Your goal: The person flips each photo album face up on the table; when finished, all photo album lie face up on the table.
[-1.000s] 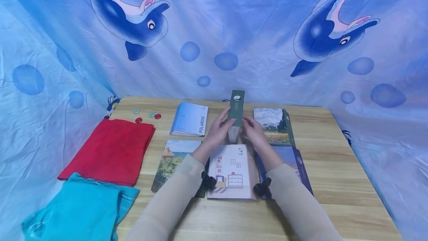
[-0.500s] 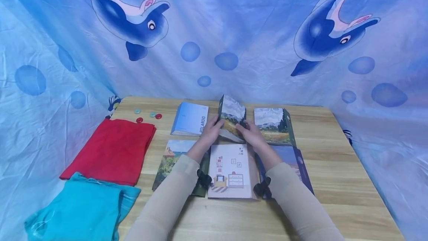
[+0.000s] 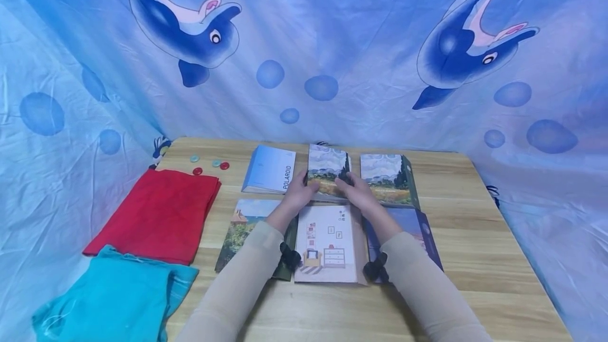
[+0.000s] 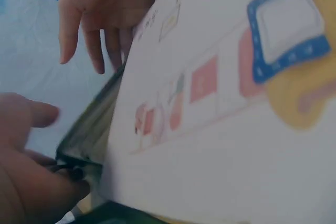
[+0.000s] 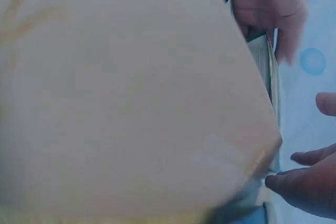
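A photo album with a painted landscape cover (image 3: pixel 328 164) lies in the middle of the back row on the wooden table. My left hand (image 3: pixel 296 191) touches its left side and my right hand (image 3: pixel 358 191) its right side. In the left wrist view, the left hand (image 4: pixel 31 166) has its thumb raised off the cover and its fingers at the album's edge. Over in the right wrist view, the right hand (image 5: pixel 310 177) likewise keeps its thumb apart, fingertips low at the edge. The white album with drawn furniture (image 3: pixel 328 244) lies nearer, between the forearms.
A blue POLAROID album (image 3: pixel 271 168) sits left, a matching landscape album (image 3: pixel 386 173) right. In front lie a garden-painting album (image 3: pixel 239 234) and a dark blue one (image 3: pixel 420 226). Red cloth (image 3: pixel 157 212), turquoise cloth (image 3: pixel 109 294) and several buttons, including a red one (image 3: pixel 225 165), are at left.
The album was held on edge with its green spine showing. It has turned cover up and come down flat between the two back albums, and both thumbs have lifted.
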`<action>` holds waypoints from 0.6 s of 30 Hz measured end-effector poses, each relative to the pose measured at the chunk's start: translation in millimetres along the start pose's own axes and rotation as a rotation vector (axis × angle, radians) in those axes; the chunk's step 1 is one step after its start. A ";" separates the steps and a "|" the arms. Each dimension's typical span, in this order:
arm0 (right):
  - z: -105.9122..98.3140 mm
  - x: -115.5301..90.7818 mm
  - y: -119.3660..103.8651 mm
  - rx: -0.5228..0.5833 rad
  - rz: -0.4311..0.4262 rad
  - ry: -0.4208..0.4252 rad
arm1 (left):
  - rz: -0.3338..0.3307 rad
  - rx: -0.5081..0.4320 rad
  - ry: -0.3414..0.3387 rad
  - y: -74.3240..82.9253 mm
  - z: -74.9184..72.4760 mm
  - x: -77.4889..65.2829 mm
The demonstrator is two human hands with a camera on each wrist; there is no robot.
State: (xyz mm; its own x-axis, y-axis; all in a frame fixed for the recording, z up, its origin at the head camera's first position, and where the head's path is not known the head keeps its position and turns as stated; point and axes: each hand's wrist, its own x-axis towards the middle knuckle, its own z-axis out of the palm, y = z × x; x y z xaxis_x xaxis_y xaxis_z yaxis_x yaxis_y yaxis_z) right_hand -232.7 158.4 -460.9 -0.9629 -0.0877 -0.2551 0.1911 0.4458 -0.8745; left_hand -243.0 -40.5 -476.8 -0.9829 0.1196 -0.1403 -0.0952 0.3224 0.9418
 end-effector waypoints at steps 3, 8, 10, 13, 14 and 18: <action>-6.5 -1.7 -1.9 -0.028 -0.048 0.005 | 0.058 0.021 0.058 8.1 2.3 0.6; -19.5 -9.3 -4.9 0.004 -0.103 0.051 | 0.179 0.072 0.141 24.5 13.1 -2.3; -23.6 -9.1 -1.7 0.023 -0.119 0.082 | 0.205 0.094 0.134 28.2 20.8 -3.0; -30.7 -10.1 2.9 0.043 -0.142 0.135 | 0.215 0.134 0.087 32.8 34.9 -3.7; -33.2 -10.3 4.5 0.051 -0.147 0.152 | 0.216 0.141 0.061 34.3 39.7 -4.0; -46.8 -14.2 10.8 0.048 -0.148 0.187 | 0.234 0.182 -0.021 38.2 60.6 -3.5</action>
State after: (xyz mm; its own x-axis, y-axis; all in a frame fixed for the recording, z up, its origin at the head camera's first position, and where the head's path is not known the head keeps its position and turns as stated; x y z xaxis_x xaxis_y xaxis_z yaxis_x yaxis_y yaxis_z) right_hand -225.9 206.2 -447.5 -0.9988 0.0194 -0.0458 0.0497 0.3971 -0.9164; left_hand -233.7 28.3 -458.9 -0.9711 0.2291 0.0667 0.1657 0.4464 0.8794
